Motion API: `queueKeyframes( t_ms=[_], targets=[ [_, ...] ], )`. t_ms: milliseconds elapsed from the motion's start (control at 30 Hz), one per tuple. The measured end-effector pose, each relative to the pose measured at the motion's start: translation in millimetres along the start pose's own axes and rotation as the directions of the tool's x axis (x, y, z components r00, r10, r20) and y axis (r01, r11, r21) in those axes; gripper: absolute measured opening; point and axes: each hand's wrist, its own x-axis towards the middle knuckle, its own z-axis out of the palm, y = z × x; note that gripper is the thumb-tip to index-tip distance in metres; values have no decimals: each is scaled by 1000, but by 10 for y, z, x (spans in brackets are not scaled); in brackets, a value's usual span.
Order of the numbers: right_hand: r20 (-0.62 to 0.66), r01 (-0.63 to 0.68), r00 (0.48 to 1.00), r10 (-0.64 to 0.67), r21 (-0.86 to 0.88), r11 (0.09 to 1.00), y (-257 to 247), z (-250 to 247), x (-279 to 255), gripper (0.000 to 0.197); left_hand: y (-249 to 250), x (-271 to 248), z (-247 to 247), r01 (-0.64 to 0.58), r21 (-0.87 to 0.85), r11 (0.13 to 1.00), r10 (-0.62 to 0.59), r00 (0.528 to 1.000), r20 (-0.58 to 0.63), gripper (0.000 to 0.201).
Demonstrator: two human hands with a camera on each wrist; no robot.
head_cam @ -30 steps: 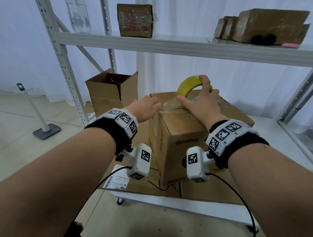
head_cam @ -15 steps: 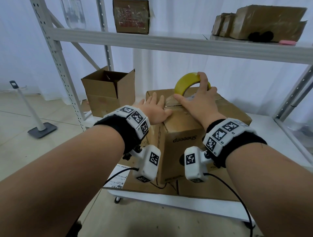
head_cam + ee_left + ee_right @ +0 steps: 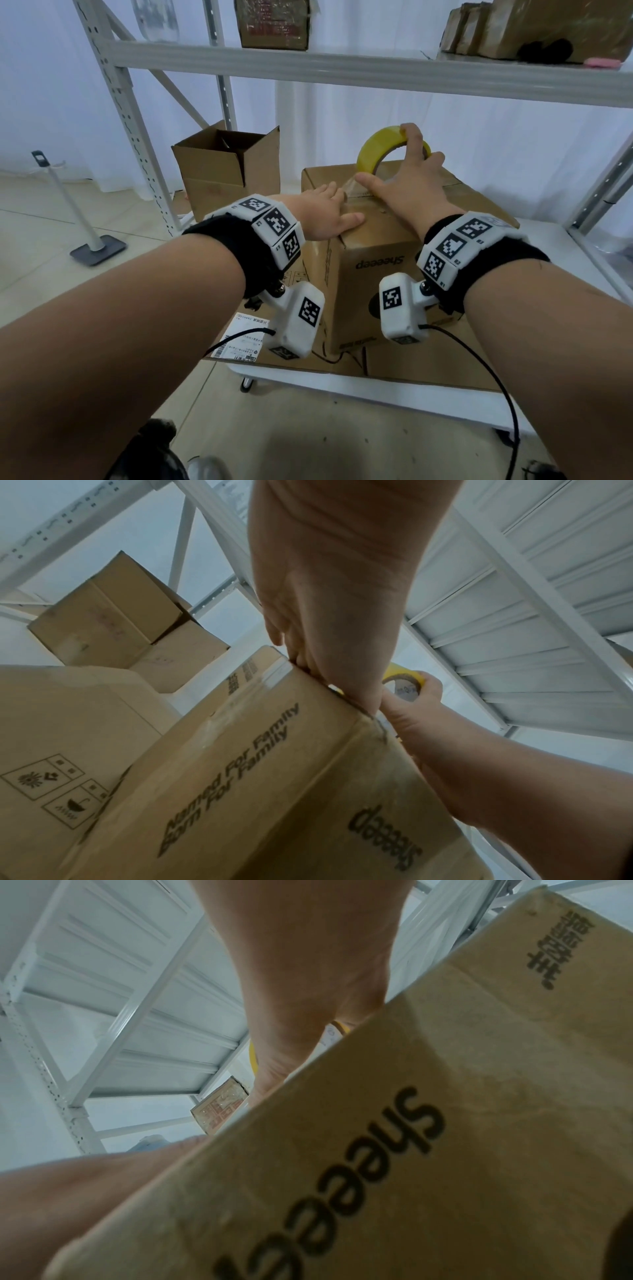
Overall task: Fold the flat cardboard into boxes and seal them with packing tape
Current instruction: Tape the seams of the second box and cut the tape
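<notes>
Farther along box (image 3: 376, 246), tape roll (image 3: 380, 145); right hand (image 3: 411, 192) hides core.

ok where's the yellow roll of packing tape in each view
Head: the yellow roll of packing tape stands on edge on the brown cardboard box, upper centre, held by the right hand.
Left wrist: centre right, a yellow sliver above the box edge.
Right wrist: only a yellow strip at centre, mostly hidden by the hand.
Shared landmark: the box's printed "sheeeep".
</notes>
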Motion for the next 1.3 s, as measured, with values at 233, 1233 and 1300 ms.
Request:
queueKeyframes(
  t_ms=[233,1233,1300],
  targets=[
    [-16,5,1000,-4,102,995,9,45,7,82,-64,108,-42,4,72,997,1,998,-67,72],
    [-132,-43,990,54,87,995,210,-38,58,99,-64,87,23,6,-55,998,-6,1000,0,75],
    [-82,-53,995,61,95,994,234,-70,68,100,-32,103,-39,2,21,1000,-2,1000,16,76]
  ],
)
